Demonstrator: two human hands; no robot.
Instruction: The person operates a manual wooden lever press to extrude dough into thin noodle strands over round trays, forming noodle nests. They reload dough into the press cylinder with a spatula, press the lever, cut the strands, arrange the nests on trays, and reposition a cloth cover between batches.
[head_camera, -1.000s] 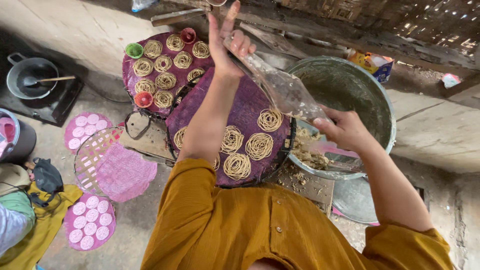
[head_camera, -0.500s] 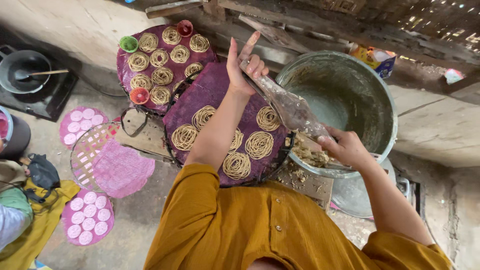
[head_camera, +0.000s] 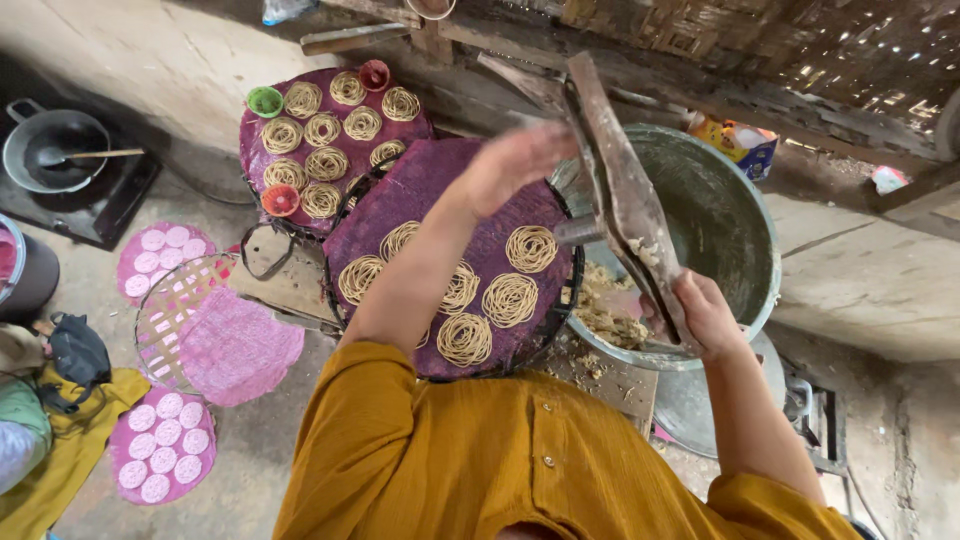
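Running from our right hand (head_camera: 708, 318) up and away toward the far wall, the long wooden press (head_camera: 622, 190) slants with its long axis nearly upright in the head view, its top end leaning a little to the left and its lower end pointing down at the rim of the big metal basin (head_camera: 738, 240). We grip that lower end with our right fingers clenched around it, above the crumbly dough (head_camera: 605, 305) inside the basin. Our left hand (head_camera: 512, 165) is blurred beside the upper part of the press; we cannot tell whether it grasps anything. Under our left forearm lies a round purple tray (head_camera: 400, 195) bearing coiled noodle spirals (head_camera: 510, 298). Beyond it sits a second purple tray (head_camera: 255, 125) of spirals with small cups, and a dark pan (head_camera: 45, 150) stands far left.
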